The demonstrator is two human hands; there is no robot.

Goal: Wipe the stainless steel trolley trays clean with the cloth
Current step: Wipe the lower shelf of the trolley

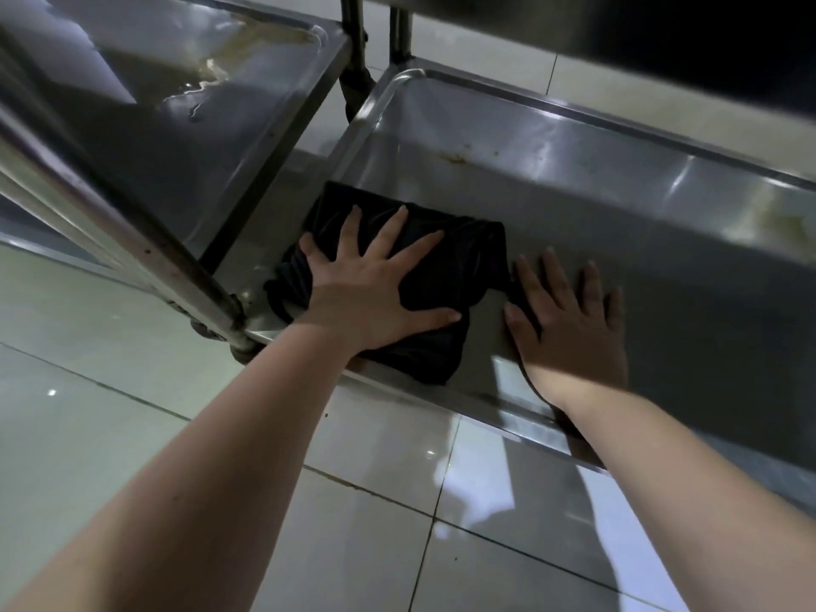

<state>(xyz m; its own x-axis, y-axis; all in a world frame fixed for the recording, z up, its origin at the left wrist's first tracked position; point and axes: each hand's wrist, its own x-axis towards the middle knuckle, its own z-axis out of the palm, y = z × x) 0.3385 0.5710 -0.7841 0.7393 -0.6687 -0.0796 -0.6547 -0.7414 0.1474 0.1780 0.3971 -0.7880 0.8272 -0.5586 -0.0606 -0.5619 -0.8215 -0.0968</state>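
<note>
1. The right hand point(569, 329) is resting flat near the front edge of the steel tray point(662, 302), fingers straight, holding nothing.
2. The left hand point(371, 284), fingers splayed and uncurled, is pressing the black cloth point(459, 262) into the tray's near-left corner.
3. Pressing evenly and overlapping strokes is probably working best, heading for the brown specks point(455, 159) on the far wall.
4. The neighbouring tray point(198, 139) is awaiting wiping.
</note>
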